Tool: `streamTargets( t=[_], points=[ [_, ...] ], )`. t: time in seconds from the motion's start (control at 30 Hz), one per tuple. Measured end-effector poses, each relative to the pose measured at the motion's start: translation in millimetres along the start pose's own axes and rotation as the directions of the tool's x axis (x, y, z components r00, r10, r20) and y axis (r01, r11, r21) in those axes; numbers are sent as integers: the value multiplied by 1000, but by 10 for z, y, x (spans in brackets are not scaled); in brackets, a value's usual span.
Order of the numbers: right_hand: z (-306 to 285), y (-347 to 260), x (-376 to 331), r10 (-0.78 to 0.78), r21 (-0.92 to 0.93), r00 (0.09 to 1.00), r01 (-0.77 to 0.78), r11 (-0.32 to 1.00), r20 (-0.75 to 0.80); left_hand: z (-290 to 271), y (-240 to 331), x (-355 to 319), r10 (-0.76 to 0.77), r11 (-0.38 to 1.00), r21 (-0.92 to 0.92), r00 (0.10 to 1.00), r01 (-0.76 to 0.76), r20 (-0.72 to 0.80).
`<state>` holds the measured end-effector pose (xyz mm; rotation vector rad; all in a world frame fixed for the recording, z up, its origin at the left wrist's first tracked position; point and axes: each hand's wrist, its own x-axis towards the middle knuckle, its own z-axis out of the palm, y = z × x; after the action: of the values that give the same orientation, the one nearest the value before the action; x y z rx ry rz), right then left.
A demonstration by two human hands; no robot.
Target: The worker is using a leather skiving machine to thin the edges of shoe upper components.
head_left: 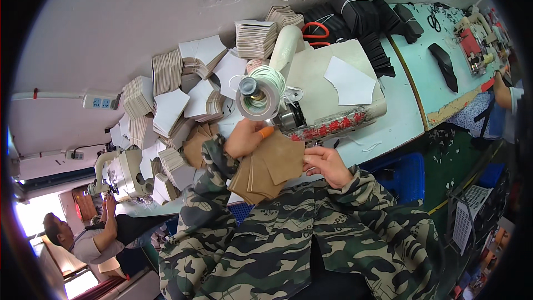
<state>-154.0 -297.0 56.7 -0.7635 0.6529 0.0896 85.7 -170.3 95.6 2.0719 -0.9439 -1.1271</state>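
A fanned bunch of brown leather-like pieces (265, 168) lies in front of my body, just before the machine. My left hand (244, 139) is closed on the bunch at its upper left, and an orange finger cover (267, 131) sits on one finger. At the right edge of the top piece, my right hand (328, 165) pinches with thumb and fingers. Directly beyond the bunch stands a cream bench machine (288, 50) with a round metal head and a coil of pale cord. A white cut piece (350, 81) rests on its flat top.
Stacks of white-topped cut pieces (166, 72) crowd the table's left side. Black bundled pieces (355, 11) and red-handled scissors (315, 30) lie at the back. A blue bin (408, 175) stands at my right. Co-workers sit at left (89, 239) and far right (504, 91).
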Motion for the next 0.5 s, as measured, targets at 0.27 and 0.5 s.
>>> streamTargets(
  t=[0.27,0.5],
  points=[
    [-45,234,-57,-154,-172,987,145,974,-39,591,-174,-448,185,968,-126,953,-219,-239],
    [102,37,57,-142,-151,990,143,978,15,217,-30,-124,-12,999,-51,983,3,-181]
  ],
)
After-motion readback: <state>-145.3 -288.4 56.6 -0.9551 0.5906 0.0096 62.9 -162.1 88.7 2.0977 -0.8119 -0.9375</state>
